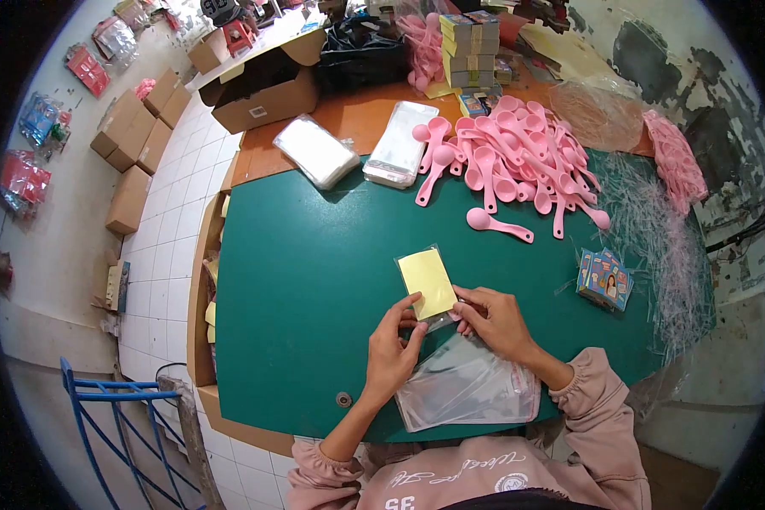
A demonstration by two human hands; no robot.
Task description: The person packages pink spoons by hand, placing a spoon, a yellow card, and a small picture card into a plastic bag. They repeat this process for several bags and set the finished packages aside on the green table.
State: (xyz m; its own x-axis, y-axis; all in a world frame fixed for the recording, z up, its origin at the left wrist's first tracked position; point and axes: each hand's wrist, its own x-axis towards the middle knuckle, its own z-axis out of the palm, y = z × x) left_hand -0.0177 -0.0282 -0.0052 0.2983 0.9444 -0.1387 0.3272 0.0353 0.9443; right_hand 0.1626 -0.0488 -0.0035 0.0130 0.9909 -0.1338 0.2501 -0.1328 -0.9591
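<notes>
A clear plastic bag (438, 322) with a yellow card (429, 282) inside is between my hands over the green table. My left hand (393, 347) grips its left lower edge with fingers and thumb. At the lower right, my right hand (497, 325) pinches the bag. A bit of pink shows by the right fingertips; I cannot make out what it is. Below my hands lies a stack of empty clear plastic bags (467, 389). Ahead are a single pink spoon (500, 224) and a heap of pink measuring spoons (527, 153).
Two packs of bags, one (316, 151) and another (402, 143), lie beyond. Printed cards (604, 279) sit at right beside shredded plastic strands (654, 246). Stacked card bundles (471, 51) and an open cardboard box (268, 100) stand at the back. The green table (289, 280) has a small round hole cover.
</notes>
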